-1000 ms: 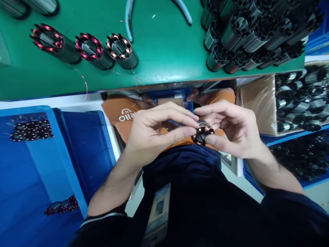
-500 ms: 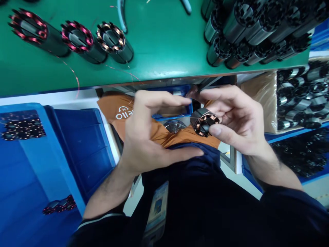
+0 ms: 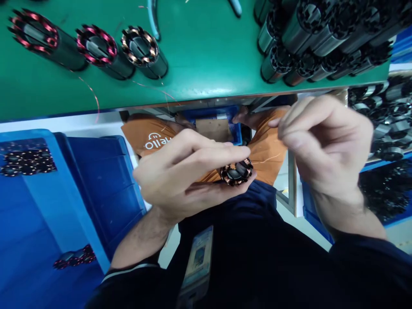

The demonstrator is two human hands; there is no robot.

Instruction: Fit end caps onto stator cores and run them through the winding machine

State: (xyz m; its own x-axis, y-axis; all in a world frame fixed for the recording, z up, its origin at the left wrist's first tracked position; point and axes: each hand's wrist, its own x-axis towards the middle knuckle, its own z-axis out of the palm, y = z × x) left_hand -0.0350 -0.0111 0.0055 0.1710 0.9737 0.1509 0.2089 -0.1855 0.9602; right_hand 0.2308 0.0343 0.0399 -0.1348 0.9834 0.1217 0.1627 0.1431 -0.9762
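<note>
My left hand (image 3: 193, 171) is closed around a motor stator (image 3: 236, 172), fingers over the top and thumb below. The stator's ring of copper windings and black slot teeth faces me; the fingers cover much of its body. To the right, my right hand (image 3: 328, 146) is closed in a pinch, slightly blurred. A thin copper wire (image 3: 269, 159) runs from the stator towards it, and its end is hidden at the fingers.
On the green table (image 3: 206, 64) stand wound stators (image 3: 140, 47) at left, pliers handles (image 3: 153, 19) behind, and stacked black stators (image 3: 277, 64) at right. Blue bins (image 3: 99, 184) are on my left. More metal cores (image 3: 392, 116) fill a box at right.
The stator has passed from my right hand into my left, which has closed on it. My right hand has moved right and away, fingers now pinched.
</note>
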